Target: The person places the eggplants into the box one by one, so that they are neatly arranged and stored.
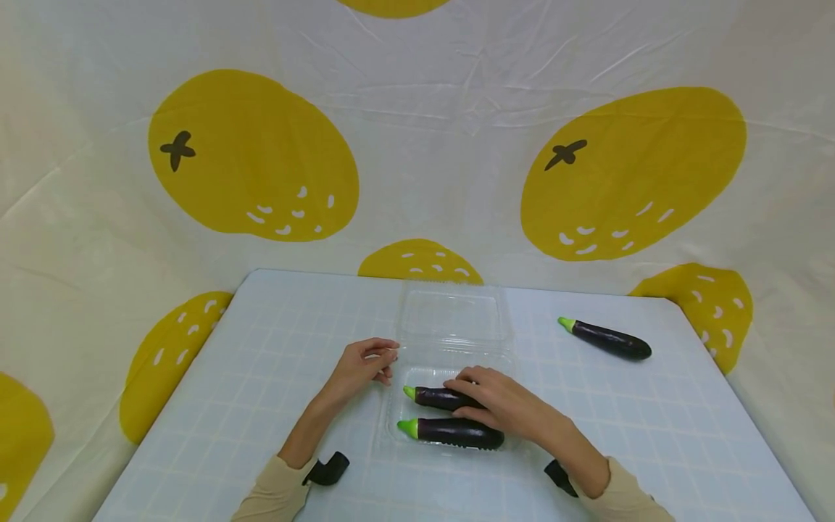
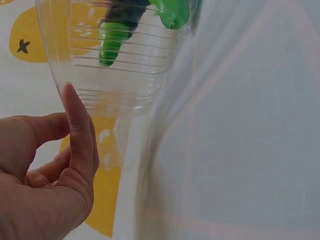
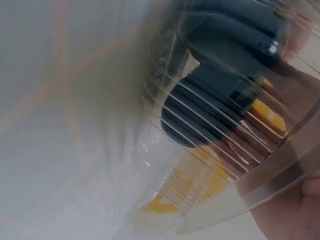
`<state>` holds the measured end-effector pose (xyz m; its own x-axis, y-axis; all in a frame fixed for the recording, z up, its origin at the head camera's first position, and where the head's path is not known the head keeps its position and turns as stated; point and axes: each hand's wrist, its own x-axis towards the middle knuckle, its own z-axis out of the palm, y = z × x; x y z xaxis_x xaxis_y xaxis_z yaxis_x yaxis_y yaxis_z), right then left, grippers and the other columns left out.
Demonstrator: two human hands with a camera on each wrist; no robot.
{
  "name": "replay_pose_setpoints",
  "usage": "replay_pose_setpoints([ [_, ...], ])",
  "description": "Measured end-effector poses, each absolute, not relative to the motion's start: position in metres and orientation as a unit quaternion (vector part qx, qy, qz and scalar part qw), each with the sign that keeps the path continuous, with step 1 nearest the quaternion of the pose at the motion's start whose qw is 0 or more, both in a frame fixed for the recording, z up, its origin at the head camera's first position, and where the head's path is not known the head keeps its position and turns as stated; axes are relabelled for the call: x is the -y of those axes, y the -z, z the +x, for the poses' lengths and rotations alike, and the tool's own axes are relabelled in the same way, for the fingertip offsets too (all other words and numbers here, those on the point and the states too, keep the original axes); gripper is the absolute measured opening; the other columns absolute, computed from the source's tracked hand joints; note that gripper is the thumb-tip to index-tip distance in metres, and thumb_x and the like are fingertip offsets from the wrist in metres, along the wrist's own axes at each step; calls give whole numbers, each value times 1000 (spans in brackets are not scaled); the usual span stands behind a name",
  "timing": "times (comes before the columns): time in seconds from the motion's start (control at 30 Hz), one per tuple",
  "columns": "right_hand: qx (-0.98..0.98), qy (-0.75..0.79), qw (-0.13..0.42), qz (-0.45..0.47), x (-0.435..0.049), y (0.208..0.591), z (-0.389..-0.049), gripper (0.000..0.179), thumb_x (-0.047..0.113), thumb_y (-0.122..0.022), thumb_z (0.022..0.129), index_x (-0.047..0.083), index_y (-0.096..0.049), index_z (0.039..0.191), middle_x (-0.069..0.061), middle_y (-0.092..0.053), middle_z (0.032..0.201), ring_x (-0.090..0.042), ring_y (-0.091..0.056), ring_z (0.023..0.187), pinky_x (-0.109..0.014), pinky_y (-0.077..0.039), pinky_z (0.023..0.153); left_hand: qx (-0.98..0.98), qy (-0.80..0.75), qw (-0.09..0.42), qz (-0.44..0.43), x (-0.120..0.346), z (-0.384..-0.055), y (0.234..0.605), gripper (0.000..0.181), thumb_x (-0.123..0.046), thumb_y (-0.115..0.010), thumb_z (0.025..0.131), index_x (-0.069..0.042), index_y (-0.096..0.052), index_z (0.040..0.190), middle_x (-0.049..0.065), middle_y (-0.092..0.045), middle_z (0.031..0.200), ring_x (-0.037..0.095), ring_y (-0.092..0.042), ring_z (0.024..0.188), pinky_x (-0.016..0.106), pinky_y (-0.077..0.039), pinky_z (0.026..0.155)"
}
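A clear plastic clamshell box (image 1: 390, 424) stands with its lid (image 1: 453, 312) folded back. Inside its base lie two eggplants with green stem ends, side by side. My right hand (image 1: 505, 402) reaches over the box and grips the rear eggplant (image 1: 435, 397), thumb on the near side and fingers across the far side. The front eggplant (image 1: 459, 433) lies just below that thumb. At the box's left edge is my left hand (image 1: 365, 366), holding no eggplant; in the left wrist view its index finger (image 2: 79, 127) extends up to the rim. Through the ribbed wall in the right wrist view, dark eggplant ends show.
A third eggplant (image 1: 609, 341) lies on the table at the back right. The pale checked tablecloth (image 1: 261, 348) covers the table. Behind it hangs a white curtain (image 1: 437, 167) printed with yellow fruit.
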<state>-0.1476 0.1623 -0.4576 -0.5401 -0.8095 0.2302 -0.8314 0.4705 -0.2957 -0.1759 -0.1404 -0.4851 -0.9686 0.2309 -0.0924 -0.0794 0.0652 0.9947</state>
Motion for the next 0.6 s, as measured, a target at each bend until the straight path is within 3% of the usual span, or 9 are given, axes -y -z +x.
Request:
replay_pose_setpoints([
  [0.6,871,-184,-51,453,-160,457,-148,31,29,-62,105,10,-69,129,-1,-69,117,-13,-64,104,-30,-56,90,-712,-690,110,65,141,-176,486,35,-4,-66,100,17,-58,127,32,-61,104,11,-63,65,24,-60,61],
])
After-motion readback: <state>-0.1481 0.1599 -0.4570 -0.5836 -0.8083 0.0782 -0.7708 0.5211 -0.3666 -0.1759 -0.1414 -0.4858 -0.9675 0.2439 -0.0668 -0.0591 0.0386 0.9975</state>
